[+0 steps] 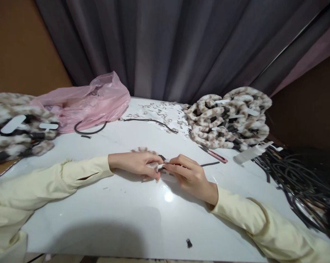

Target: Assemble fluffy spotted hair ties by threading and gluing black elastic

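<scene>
At the middle of the table, my left hand (139, 163) is closed over a fluffy white and brown loop (143, 149), most of it hidden under the palm and fingers. A dark gathered part (162, 157) of it shows between the hands. Facing it from the right, my right hand (190, 175) pinches a small white piece (160, 166) at the fingertips, touching the work by the left thumb. Whether that piece is a tag or the loop's own end I cannot tell. The hands almost meet, both low over the tabletop.
Fluffy loops with white tags lie piled at the right (230, 117) and left (14, 128). A pink plastic bag (99, 98) stands behind. Metal rings and tags (167, 113) are scattered at the back. Pink-handled snips (219, 156), a white squeeze bottle (248, 155) and black cords (296, 182) lie right.
</scene>
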### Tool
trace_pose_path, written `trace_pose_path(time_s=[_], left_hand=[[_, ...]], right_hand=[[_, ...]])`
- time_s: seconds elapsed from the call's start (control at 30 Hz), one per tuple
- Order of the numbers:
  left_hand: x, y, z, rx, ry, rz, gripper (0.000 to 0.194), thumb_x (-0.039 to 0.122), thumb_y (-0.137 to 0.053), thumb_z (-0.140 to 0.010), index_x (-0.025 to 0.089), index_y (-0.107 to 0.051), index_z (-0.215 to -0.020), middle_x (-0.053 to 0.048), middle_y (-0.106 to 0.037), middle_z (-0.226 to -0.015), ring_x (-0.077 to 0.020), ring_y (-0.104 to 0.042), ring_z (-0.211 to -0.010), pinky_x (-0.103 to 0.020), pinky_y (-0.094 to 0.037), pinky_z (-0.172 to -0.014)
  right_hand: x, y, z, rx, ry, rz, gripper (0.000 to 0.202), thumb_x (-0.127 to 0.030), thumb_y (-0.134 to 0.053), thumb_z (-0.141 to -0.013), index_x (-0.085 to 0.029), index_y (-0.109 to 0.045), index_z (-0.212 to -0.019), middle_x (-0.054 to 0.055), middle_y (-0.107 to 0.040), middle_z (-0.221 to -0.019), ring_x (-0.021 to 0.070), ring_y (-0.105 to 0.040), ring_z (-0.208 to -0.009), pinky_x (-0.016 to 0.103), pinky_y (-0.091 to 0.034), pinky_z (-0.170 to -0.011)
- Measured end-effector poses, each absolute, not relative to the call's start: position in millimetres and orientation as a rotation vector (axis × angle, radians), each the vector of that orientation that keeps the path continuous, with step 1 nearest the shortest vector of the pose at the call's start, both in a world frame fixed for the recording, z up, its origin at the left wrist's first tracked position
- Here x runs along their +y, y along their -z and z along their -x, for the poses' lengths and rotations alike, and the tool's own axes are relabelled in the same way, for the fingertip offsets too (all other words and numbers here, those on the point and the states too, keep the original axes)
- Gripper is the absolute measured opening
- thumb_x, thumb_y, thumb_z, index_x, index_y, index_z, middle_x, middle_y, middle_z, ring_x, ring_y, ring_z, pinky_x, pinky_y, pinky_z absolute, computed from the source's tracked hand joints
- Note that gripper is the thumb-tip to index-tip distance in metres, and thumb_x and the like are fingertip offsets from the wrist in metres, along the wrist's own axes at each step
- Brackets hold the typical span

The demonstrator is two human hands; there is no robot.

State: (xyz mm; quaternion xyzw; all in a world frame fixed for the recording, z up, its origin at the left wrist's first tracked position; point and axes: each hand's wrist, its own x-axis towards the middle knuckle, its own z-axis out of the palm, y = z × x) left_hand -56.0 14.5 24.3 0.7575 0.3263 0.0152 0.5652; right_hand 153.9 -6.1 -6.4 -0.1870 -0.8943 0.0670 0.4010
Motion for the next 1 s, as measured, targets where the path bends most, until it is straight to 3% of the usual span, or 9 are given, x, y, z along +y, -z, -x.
trace_pose_path(time_s=[0.2,0.3,0.57,0.67,0.83,1.0], left_hand=[[10,-17,51,0.788,-0.120,-1.707,0.028,0.045,-0.050,-0.084,0.018,-0.050,-0.092,-0.002,-0.062,-0.080,-0.0087,-0.050,-0.053,-0.021,-0.040,-0.052],[8,-14,50,0.801,-0.144,-1.710,0.027,0.043,-0.049,-0.084,0.018,-0.048,-0.094,-0.001,-0.061,-0.077,-0.0085,-0.048,-0.050,-0.021,-0.038,-0.051],[10,-18,50,0.917,-0.143,-2.065,0.037,0.046,-0.061,-0.074,0.018,-0.055,-0.098,0.000,-0.055,-0.086,-0.0158,-0.050,-0.078,-0.022,-0.033,-0.065],[9,-18,49,0.922,-0.142,-2.021,0.035,0.045,-0.060,-0.075,0.018,-0.054,-0.096,0.000,-0.056,-0.080,-0.0152,-0.051,-0.074,-0.022,-0.034,-0.063],[4,-18,48,0.889,-0.148,-1.831,0.026,0.041,-0.054,-0.081,0.018,-0.051,-0.093,0.005,-0.050,-0.054,-0.0124,-0.050,-0.054,-0.021,-0.035,-0.054],[2,-18,47,0.876,-0.191,-1.806,0.018,0.036,-0.051,-0.082,0.018,-0.050,-0.088,0.004,-0.056,-0.059,-0.0090,-0.049,-0.046,-0.020,-0.037,-0.049]], right_hand=[[-5,9,-155,-2.272,-0.166,0.466,0.026,-0.001,-0.043,-0.082,-0.016,-0.062,-0.091,0.007,-0.062,-0.078,0.0146,-0.053,-0.067,0.027,-0.044,-0.057],[-6,8,-156,-2.278,-0.183,0.459,0.026,-0.001,-0.042,-0.081,-0.017,-0.061,-0.089,0.008,-0.063,-0.079,0.0148,-0.053,-0.068,0.028,-0.045,-0.058],[-6,7,-156,-2.317,-0.120,0.380,0.025,-0.001,-0.041,-0.079,-0.016,-0.058,-0.089,0.008,-0.063,-0.080,0.0152,-0.052,-0.064,0.029,-0.042,-0.056],[-5,9,-157,-2.327,-0.081,0.388,0.025,-0.001,-0.042,-0.079,-0.016,-0.058,-0.090,0.008,-0.064,-0.080,0.0152,-0.051,-0.064,0.028,-0.041,-0.056],[-5,9,-157,-2.346,-0.053,0.367,0.025,0.000,-0.044,-0.079,-0.014,-0.057,-0.095,0.010,-0.064,-0.083,0.0161,-0.051,-0.066,0.029,-0.041,-0.056],[-6,10,-157,-2.342,-0.046,0.388,0.025,-0.001,-0.042,-0.081,-0.016,-0.056,-0.095,0.008,-0.064,-0.083,0.0154,-0.052,-0.066,0.028,-0.041,-0.057]])
